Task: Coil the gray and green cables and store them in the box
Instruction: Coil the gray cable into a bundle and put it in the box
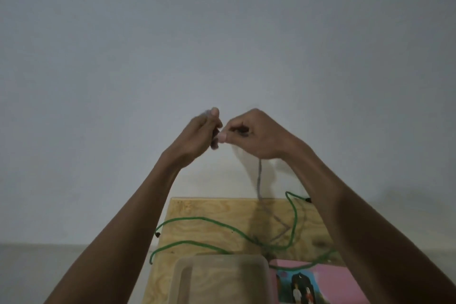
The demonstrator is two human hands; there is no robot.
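Head view: two hands raised together; left hand (pixel 202 131) and right hand (pixel 256 134) each in closed grip on one thin gray cable (pixel 259 177), hanging to the plywood worktop (pixel 212 210); one green cable (pixel 197 219) sprawled there; one clear plastic box (pixel 219 279); one pink box (pixel 328 276) beside it.

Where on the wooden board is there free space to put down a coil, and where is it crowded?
Bare wood lies on the wooden board at its far left corner, beyond the green cable. The clear box looks empty. The middle right is crowded: the green and gray cable cross there, and the green one runs over the pink book.
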